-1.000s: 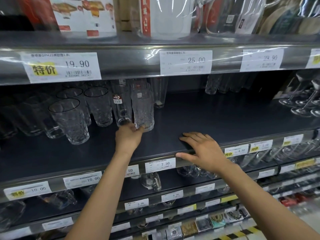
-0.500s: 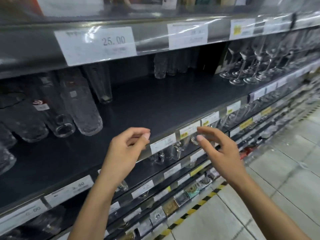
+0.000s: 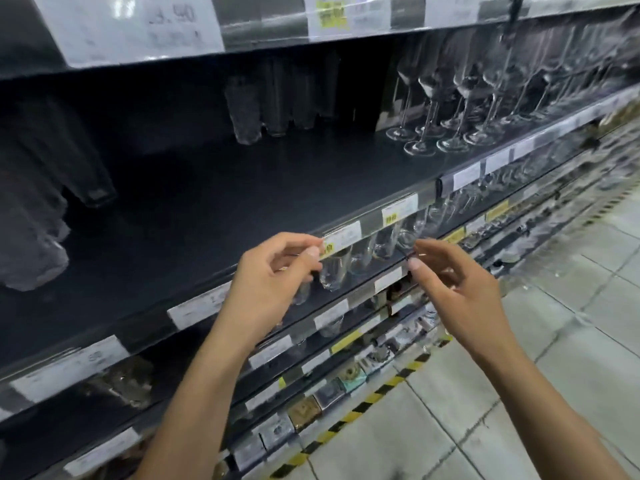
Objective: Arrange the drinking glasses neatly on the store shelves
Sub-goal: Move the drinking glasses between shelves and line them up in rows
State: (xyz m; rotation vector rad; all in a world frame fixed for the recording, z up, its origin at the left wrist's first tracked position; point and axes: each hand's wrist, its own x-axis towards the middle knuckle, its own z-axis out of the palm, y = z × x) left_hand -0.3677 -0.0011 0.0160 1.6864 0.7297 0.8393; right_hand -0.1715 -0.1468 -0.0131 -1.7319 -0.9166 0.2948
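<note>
Hovering in front of the shelf edge at the lower middle of the frame, both hands are empty and touch nothing. The left hand (image 3: 273,271) is loosely curled, thumb and forefinger close together as if half pinched, holding no glass. The right hand (image 3: 457,282) is likewise half open, fingers bent and spread a little, index fingertip pointing toward the left hand, with a gap between the two.

Behind them runs the dark shelf (image 3: 214,202), bare across its middle. At the left edge of the frame stand blurred textured tumblers (image 3: 31,237), one large and close, with a darker tall glass (image 3: 86,168) just behind it. Toward the back centre a small group of tall glasses (image 3: 270,98) stands against the rear wall. In the upper right, rows of stemmed wine glasses (image 3: 460,98) stand upright, bases near the shelf front.

Price labels (image 3: 341,235) line the shelf lip, some with yellow marks; larger ones (image 3: 138,26) hang from the shelf above at the top of the frame, their print too blurred to read. Just under the hands, on the next shelf down, a row of small clear glasses (image 3: 360,261) shows. Boxed goods (image 3: 311,410) fill the lowest tiers, beside a tiled floor (image 3: 519,393) with a yellow-and-black stripe (image 3: 363,410) along the shelf base
</note>
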